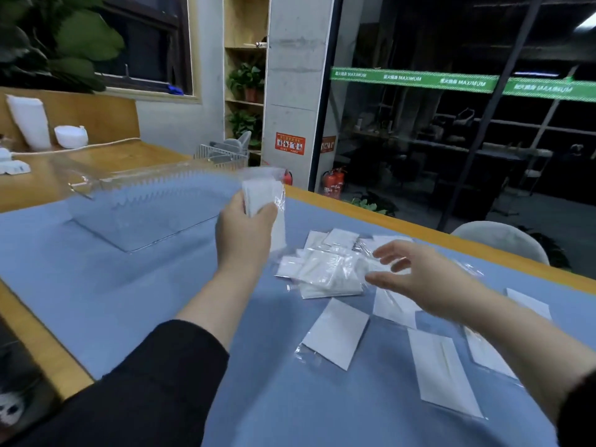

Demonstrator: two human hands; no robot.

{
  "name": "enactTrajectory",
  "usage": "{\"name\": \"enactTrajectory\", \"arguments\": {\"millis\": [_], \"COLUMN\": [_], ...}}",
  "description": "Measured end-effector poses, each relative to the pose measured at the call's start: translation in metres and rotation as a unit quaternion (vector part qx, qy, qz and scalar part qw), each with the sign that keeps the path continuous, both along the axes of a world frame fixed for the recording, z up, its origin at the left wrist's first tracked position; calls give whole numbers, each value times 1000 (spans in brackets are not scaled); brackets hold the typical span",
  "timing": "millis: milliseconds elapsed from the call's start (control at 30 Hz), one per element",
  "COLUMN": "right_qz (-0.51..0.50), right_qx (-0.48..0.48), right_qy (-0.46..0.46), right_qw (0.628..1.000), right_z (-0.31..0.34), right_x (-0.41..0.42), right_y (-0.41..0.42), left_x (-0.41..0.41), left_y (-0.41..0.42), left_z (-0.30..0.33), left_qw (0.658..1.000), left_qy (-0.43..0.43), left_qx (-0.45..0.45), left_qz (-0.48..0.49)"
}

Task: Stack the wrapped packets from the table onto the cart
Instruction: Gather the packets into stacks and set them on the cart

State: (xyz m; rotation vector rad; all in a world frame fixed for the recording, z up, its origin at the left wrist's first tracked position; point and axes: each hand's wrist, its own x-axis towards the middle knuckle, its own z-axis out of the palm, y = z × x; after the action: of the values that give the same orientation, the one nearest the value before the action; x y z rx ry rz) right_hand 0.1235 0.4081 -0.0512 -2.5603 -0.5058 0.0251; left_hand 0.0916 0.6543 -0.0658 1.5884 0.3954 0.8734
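Head view: left hand [243, 232] grips packets [259, 196]; right hand [416, 275] released above pile [325, 272].

1. We've got a wooden table [361, 206] under a blue mat [129, 285].
2. Upper left: dark window [142, 43], big leafy plant [54, 37].
3. Top centre: concrete pillar [295, 75], wooden shelf [245, 59] with potted plants.
4. Right side: dark glass wall [451, 140] with a green stripe [416, 79].

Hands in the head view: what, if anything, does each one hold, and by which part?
The left hand grips a small stack of wrapped packets by its lower end. The right hand holds nothing, fingers spread above the pile of packets.
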Motion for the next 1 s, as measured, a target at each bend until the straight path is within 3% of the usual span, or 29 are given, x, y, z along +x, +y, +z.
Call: {"name": "enactTrajectory", "arguments": {"millis": [100,167,267,367,567,700,767,1000], "right_qz": [-7,-40,-87,-98,-118,-125,-128,-122], "right_qx": [-114,-171,-184,-196,-60,-31,31,164], "right_qy": [23,47,103,98,143,119,114,-46], "right_qw": [993,983,974,971,981,984,985,978], "right_z": [-1,-1,-7,-14,-20,-24,-28,-12], "right_x": [31,51,71,74,71,59,56,54], "right_y": [30,49,69,81,99,109,107,66], "left_x": [23,32,36,36,34,29,28,27], "left_y": [12,10,8,5,0,-3,-4,3], "left_z": [-29,-45,-50,-50,-51,-48,-47,-39], "left_qw": [987,973,968,967,965,957,953,965], "left_qy": [118,169,175,168,152,141,129,56], "left_qx": [101,120,106,89,1,-59,-93,-157], "left_qz": [-44,-105,-149,-168,-214,-246,-259,-203]}}
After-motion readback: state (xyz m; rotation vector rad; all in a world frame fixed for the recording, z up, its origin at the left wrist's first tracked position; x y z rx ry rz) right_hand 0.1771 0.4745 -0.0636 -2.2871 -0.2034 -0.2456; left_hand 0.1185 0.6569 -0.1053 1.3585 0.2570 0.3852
